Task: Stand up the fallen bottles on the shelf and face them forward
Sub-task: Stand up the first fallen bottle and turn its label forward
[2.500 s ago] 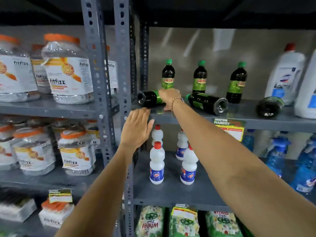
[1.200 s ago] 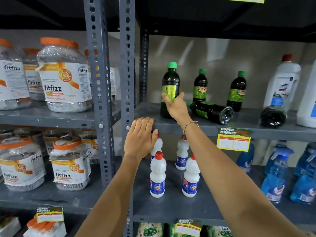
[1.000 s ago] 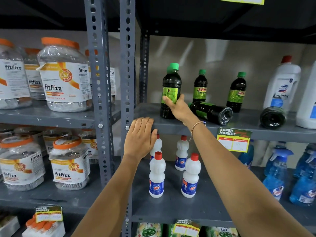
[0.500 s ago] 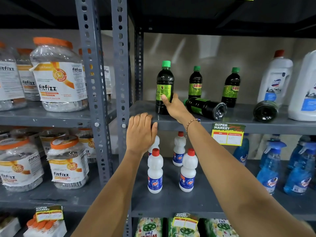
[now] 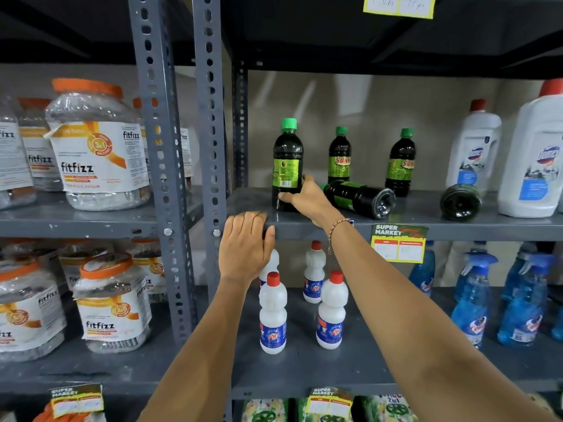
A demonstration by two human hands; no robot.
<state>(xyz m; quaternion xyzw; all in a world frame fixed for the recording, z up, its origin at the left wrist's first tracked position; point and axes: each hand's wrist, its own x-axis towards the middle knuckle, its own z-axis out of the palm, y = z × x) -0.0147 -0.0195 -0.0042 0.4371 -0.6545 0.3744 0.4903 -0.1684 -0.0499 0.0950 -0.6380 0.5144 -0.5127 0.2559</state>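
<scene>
A person's right hand [image 5: 304, 197] grips the base of one dark bottle [image 5: 287, 166] now upright at the shelf [image 5: 411, 228] front, barcode side outward, while two fallen bottles [image 5: 361, 197] lie beside it; the left hand [image 5: 245, 246] rests flat on the shelf edge.

To your left you have clear fitfizz jars [image 5: 97, 147] with orange lids on two levels. Below, small white bottles [image 5: 272, 315] with red caps stand apart from blue spray bottles [image 5: 470, 303]. At the far right you see large white jugs [image 5: 473, 147]. A yellow price tag [image 5: 397, 243] hangs nearby.
</scene>
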